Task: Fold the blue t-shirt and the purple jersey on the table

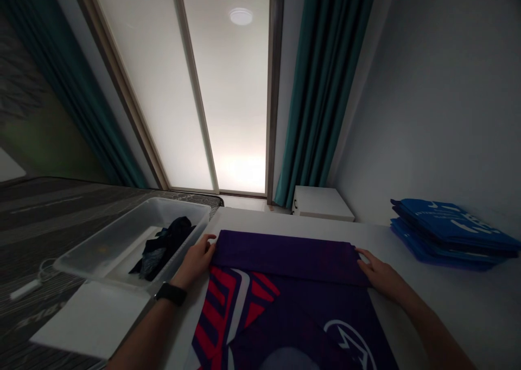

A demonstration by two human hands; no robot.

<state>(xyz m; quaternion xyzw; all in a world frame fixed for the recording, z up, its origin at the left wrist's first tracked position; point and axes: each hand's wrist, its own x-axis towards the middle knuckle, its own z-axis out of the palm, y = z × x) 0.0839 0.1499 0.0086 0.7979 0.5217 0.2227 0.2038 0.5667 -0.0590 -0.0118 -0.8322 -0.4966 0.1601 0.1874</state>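
Note:
A dark purple jersey (301, 299) with red and white stripes and a white round logo lies spread on the white table (431, 299). Its far end is folded over into a straight band. My left hand (202, 255), with a black watch on the wrist, grips the left end of that band between thumb and fingers. At the opposite end, the fingers of my right hand (374, 271) are closed on the band's right corner. The near part of the jersey runs out of view at the bottom.
A clear plastic bin (101, 234) with dark clothes (166, 248) stands to the left. Folded blue cloth items (451, 229) are stacked on the table's right side by the wall. Beyond the table are a white cabinet (321, 202), teal curtains (325, 88) and frosted sliding doors (236, 99).

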